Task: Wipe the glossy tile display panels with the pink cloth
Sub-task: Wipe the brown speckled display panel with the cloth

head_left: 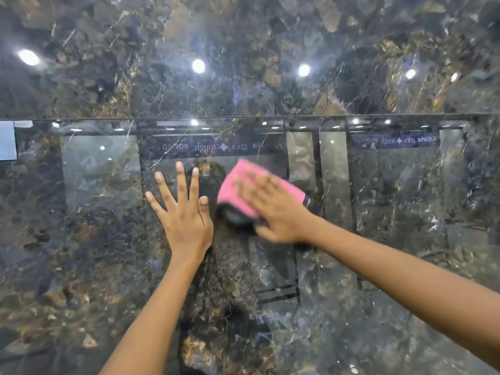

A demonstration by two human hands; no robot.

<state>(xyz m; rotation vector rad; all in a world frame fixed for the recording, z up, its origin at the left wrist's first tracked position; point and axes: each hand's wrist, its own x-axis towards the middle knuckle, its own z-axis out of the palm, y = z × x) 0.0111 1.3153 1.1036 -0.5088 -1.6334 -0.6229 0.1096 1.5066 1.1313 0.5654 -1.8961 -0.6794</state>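
On the dark glossy panel [81, 253] in front of you, two signs are reflected, so their writing is reversed. The nearer reflected sign [213, 148], above your hands, reads backwards as "gres tough" with a small diamond mark between the words, then "80x160 cm"; its first word is partly lost in the glare. The second reflected sign [395, 140], further right, carries the same line in smaller letters, and there the brand name seems to be "Kajaria", but it is too small to be certain. Your right hand [273, 209] lies flat on the pink cloth [238, 190], with the fingers stretched and pressing it against the panel; the hand and cloth are blurred, so you cannot see the fingertips clearly. The cloth is folded into a long pad, and its long axis runs from upper left to lower right, with the upper left end pointing toward the nearer sign. At its lower left edge a dark part shows from under the pink. The cloth sits just below that sign, near the middle of the lower panel. Your left hand [184, 215] is just beside it on the left, resting on the panel with the palm flat and the fingers spread upward, holding nothing. A thin horizontal joint [243, 118] separates this panel from the upper panel [243, 36], where round ceiling lights [198, 66] are reflected in a row.
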